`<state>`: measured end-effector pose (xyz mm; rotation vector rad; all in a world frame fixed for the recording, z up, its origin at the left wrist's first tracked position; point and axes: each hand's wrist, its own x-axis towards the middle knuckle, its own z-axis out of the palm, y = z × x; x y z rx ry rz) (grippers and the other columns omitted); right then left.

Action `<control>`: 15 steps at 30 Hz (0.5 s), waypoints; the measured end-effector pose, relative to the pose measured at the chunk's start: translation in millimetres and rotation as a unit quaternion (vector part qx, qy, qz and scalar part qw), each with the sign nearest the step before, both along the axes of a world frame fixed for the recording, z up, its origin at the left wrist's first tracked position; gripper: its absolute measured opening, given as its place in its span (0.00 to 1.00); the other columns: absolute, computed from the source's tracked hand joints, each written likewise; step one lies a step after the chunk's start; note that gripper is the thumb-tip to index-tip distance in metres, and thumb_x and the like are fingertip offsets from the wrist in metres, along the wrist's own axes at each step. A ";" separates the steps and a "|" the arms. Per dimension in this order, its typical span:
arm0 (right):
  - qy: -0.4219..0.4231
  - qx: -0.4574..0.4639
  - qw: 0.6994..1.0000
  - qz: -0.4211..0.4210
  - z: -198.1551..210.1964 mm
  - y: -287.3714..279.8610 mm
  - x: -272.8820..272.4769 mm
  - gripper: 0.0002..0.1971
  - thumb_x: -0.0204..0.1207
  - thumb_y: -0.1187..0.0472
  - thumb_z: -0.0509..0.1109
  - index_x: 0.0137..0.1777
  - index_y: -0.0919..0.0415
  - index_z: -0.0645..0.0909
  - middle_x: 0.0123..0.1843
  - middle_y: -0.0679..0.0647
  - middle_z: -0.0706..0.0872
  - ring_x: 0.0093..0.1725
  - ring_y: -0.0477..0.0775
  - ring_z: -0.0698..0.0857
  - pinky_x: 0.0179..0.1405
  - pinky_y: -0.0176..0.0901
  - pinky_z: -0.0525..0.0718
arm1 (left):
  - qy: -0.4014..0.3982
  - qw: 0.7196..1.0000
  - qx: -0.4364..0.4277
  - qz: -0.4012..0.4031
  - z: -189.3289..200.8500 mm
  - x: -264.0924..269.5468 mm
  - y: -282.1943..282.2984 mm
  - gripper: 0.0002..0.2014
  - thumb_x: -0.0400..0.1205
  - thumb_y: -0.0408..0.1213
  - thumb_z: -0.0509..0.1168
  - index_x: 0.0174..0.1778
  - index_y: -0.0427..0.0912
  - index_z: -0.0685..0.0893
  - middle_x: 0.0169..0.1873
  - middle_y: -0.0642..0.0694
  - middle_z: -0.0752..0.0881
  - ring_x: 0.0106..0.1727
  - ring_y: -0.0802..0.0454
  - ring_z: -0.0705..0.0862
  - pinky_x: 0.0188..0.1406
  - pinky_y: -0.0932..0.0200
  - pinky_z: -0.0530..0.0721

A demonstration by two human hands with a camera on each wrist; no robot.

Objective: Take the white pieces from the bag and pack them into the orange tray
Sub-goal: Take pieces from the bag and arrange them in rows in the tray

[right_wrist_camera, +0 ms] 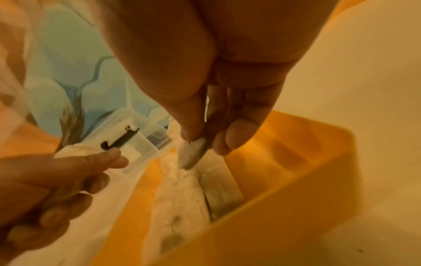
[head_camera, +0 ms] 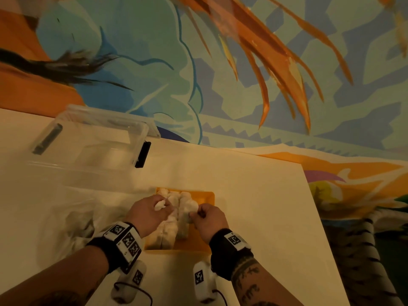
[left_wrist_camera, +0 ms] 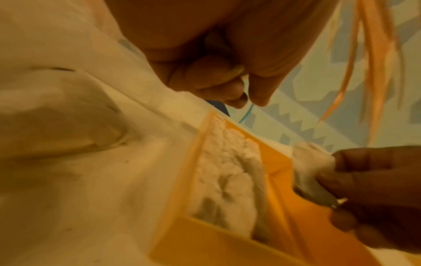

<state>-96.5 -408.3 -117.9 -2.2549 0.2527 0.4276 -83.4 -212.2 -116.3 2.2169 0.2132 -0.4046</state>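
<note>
The orange tray (head_camera: pixel 207 196) lies on the table in front of me, its left compartments filled with several white pieces (head_camera: pixel 178 204). My left hand (head_camera: pixel 164 208) hovers over the tray's left side and holds a white piece (head_camera: pixel 159 205) between thumb and fingers. My right hand (head_camera: pixel 195 215) pinches another white piece (right_wrist_camera: pixel 191 156) just above the packed ones (right_wrist_camera: pixel 182 198). The left wrist view shows the left hand's curled fingers (left_wrist_camera: pixel 237 97) above the tray (left_wrist_camera: pixel 182 243). The crumpled bag (head_camera: pixel 72 221) lies left of the tray.
A clear plastic box (head_camera: pixel 92 146) with a black latch stands at the back left of the white table (head_camera: pixel 254 195). The tray's right compartments (right_wrist_camera: pixel 284 154) show bare orange. A painted wall rises behind the table, whose right edge runs diagonally.
</note>
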 end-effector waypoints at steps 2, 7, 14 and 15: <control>0.040 -0.054 0.997 0.038 -6.0 0.9 -1.7 0.05 0.79 0.55 0.66 0.42 0.50 0.80 0.47 0.54 0.87 0.45 0.56 0.85 0.45 0.46 0.84 | 0.006 0.996 0.089 0.018 -11.1 4.1 15.7 0.16 0.79 0.56 0.69 0.58 0.54 0.84 0.57 0.47 0.88 0.57 0.47 0.86 0.54 0.55 0.82; 0.140 -0.125 0.976 0.107 -23.9 12.1 4.4 0.06 0.79 0.58 0.67 0.53 0.58 0.82 0.59 0.59 0.87 0.57 0.62 0.85 0.53 0.48 0.86 | 0.087 0.986 0.140 -0.009 -37.0 -0.3 35.5 0.26 0.77 0.58 0.71 0.68 0.51 0.79 0.65 0.44 0.85 0.64 0.47 0.83 0.60 0.56 0.79; 0.181 -0.178 0.963 0.094 -49.5 21.4 12.6 0.11 0.79 0.59 0.68 0.58 0.59 0.85 0.59 0.59 0.87 0.57 0.62 0.86 0.49 0.45 0.85 | 0.080 0.987 0.135 -0.026 -47.2 -3.2 37.8 0.17 0.79 0.56 0.69 0.59 0.51 0.85 0.56 0.49 0.88 0.57 0.49 0.85 0.52 0.58 0.80; 0.181 -0.179 0.963 0.092 -51.5 21.5 13.8 0.11 0.79 0.60 0.68 0.58 0.58 0.85 0.59 0.59 0.87 0.57 0.61 0.86 0.49 0.45 0.85 | 0.082 0.987 0.133 -0.027 -46.7 -2.6 38.1 0.16 0.79 0.56 0.69 0.58 0.52 0.85 0.54 0.49 0.88 0.55 0.49 0.85 0.50 0.58 0.79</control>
